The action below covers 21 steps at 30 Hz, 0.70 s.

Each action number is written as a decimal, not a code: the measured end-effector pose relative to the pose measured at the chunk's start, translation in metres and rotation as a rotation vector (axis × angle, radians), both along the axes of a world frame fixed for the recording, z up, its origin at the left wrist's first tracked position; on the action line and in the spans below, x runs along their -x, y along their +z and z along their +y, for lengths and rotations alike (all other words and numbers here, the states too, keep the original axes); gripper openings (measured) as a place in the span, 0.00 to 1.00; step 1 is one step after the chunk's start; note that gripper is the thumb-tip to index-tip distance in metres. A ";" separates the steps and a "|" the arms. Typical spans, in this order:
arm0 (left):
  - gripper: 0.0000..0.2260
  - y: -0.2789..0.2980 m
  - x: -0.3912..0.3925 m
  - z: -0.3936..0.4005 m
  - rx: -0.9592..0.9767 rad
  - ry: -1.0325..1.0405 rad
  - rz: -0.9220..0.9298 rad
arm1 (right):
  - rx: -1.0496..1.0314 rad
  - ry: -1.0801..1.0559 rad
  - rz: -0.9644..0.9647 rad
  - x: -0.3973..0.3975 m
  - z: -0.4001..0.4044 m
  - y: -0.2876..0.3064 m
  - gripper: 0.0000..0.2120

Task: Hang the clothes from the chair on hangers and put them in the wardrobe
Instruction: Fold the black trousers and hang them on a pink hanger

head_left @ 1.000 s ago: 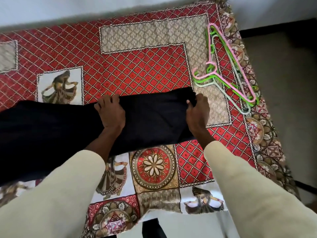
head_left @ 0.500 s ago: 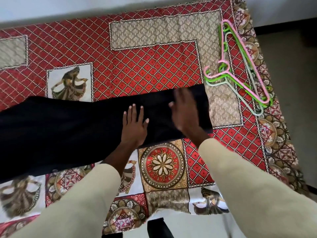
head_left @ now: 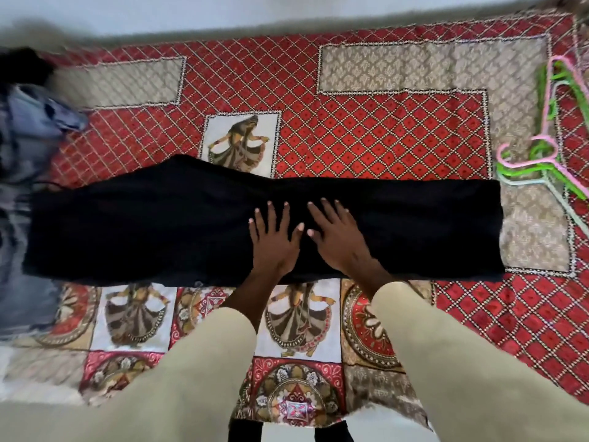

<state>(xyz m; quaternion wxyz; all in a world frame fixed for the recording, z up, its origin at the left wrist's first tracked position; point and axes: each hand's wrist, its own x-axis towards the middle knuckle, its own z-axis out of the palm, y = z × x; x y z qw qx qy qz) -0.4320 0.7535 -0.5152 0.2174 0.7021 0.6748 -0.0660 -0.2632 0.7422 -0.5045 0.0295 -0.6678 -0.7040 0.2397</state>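
Note:
A long black garment (head_left: 127, 224) lies folded flat across the patterned bed cover (head_left: 366, 129), running from left to right. My left hand (head_left: 274, 240) and my right hand (head_left: 338, 240) lie side by side on its middle, palms down with the fingers spread and straight, pressing the cloth. A bunch of plastic hangers (head_left: 548, 154), pink, green and pale, lies on the cover at the far right, just beyond the garment's right end.
A heap of grey and blue clothes (head_left: 22, 173) sits at the left edge of the bed, blurred. A pale wall runs along the far side of the bed. Pale floor shows at the bottom left.
The view has swung left, bringing the clothes heap into sight. My right hand slid left from the garment's right end to the middle, beside my left hand; both now press flat.

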 end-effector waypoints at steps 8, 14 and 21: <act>0.28 -0.001 0.197 0.051 -0.008 0.308 0.064 | 0.002 -0.335 -0.166 0.046 0.048 -0.006 0.19; 0.26 -0.008 0.251 0.094 0.008 0.053 0.061 | -0.161 -0.104 -0.066 0.134 0.090 0.001 0.15; 0.26 -0.027 0.253 0.085 -0.158 0.034 0.094 | -0.184 -0.625 -0.240 0.146 0.097 -0.022 0.25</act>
